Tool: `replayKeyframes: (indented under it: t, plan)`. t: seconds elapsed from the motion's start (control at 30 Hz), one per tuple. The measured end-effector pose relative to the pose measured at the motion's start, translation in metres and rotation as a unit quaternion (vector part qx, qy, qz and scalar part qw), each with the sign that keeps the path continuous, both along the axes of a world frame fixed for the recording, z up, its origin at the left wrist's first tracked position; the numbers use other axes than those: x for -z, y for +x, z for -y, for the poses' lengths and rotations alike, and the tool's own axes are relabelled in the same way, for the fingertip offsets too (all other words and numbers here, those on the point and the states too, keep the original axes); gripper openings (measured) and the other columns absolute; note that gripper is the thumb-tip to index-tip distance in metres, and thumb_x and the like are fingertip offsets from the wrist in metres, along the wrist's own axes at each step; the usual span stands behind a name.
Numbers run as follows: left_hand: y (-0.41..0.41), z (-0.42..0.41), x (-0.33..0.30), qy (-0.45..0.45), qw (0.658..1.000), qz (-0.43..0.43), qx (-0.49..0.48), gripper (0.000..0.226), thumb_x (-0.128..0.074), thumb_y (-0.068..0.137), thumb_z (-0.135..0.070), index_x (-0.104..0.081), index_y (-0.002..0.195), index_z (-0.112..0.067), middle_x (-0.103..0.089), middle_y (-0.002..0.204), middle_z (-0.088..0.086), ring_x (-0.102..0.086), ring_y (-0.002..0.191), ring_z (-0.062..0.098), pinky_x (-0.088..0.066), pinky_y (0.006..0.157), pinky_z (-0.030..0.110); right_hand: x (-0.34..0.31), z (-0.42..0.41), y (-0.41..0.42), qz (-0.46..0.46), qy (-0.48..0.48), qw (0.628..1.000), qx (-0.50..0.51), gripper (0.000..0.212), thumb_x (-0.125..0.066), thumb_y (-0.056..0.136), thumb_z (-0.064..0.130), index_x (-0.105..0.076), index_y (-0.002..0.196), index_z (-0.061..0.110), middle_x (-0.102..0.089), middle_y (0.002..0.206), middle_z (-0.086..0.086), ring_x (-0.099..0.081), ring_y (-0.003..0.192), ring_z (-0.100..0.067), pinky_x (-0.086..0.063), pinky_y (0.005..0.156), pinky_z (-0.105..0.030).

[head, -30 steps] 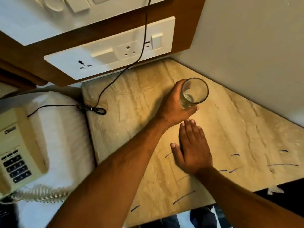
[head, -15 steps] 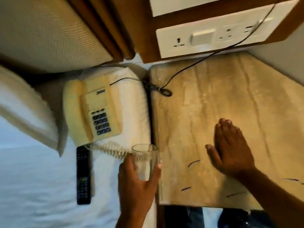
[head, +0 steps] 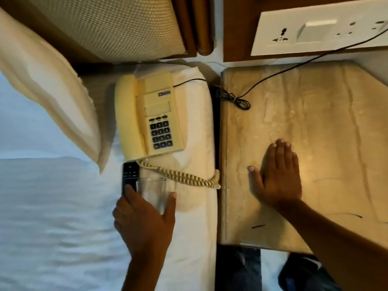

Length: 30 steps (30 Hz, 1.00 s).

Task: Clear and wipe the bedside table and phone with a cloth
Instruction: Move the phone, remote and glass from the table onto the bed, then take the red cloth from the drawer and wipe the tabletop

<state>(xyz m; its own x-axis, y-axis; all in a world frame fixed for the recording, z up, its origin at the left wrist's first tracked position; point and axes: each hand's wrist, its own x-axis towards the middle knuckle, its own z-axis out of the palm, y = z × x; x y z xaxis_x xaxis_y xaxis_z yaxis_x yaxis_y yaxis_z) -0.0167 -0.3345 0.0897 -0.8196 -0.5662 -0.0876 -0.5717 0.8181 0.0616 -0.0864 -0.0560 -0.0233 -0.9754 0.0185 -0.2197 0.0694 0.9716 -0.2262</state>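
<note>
My left hand [head: 144, 219] is wrapped around a clear drinking glass [head: 151, 192], holding it upright over the white bed sheet beside the table. A cream corded phone [head: 150, 116] lies on the bed just beyond the glass, its coiled cord [head: 182, 175] trailing toward the table edge. On the beige marble bedside table [head: 315, 114] my right hand [head: 277, 177] rests flat, palm down, fingers together, holding nothing. No cloth is in view.
A black remote [head: 129, 175] lies on the bed, partly behind my left hand. A black cable [head: 237, 99] runs across the table's back corner up to a white socket panel [head: 315, 32]. A pillow [head: 48, 87] and padded headboard [head: 109, 26] fill the upper left.
My left hand carried the glass from the table's far side over to the bed, left of the table. My right hand stays flat on the marble. The view has swung left.
</note>
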Motion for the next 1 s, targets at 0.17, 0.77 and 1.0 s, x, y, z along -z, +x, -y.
replayKeyframes:
  t: [0.17, 0.77, 1.0]
  plan:
    - [0.012, -0.069, 0.016, 0.013, 0.97, -0.092, 0.226, 0.078, -0.05, 0.092, -0.05, -0.034, 0.143, 0.006, -0.042, 0.139, 0.029, -0.039, 0.128, 0.046, -0.032, 0.106, 0.056, 0.005, -0.027, 0.007, 0.012, -0.019, 0.999, -0.046, 0.08, -0.023, 0.1, 0.058, -0.006, 0.158, 0.006, -0.001, 0.168, -0.016, 0.004, 0.155, -0.028, -0.004, 0.126, -0.046]
    - [-0.012, -0.178, 0.128, 0.034, 0.864, 0.046, 0.5, 0.091, -0.024, 0.096, -0.065, -0.019, 0.154, 0.004, -0.015, 0.164, 0.027, -0.009, 0.154, 0.041, -0.011, 0.123, 0.058, 0.014, -0.132, 0.083, -0.049, 0.011, 0.998, -0.03, 0.083, -0.029, 0.098, 0.06, -0.015, 0.157, 0.003, -0.012, 0.167, -0.018, -0.007, 0.155, -0.031, -0.004, 0.125, -0.044]
    - [-0.011, -0.178, 0.13, 0.024, 0.863, 0.026, 0.504, 0.093, -0.022, 0.096, -0.067, -0.017, 0.155, 0.005, -0.012, 0.164, 0.029, -0.007, 0.154, 0.042, -0.008, 0.124, 0.059, -0.001, -0.102, 0.143, -0.196, -0.052, 0.979, 0.035, 0.041, -0.052, 0.096, 0.031, -0.055, 0.125, 0.002, -0.056, 0.123, -0.024, -0.051, 0.1, -0.034, -0.037, 0.079, -0.041]
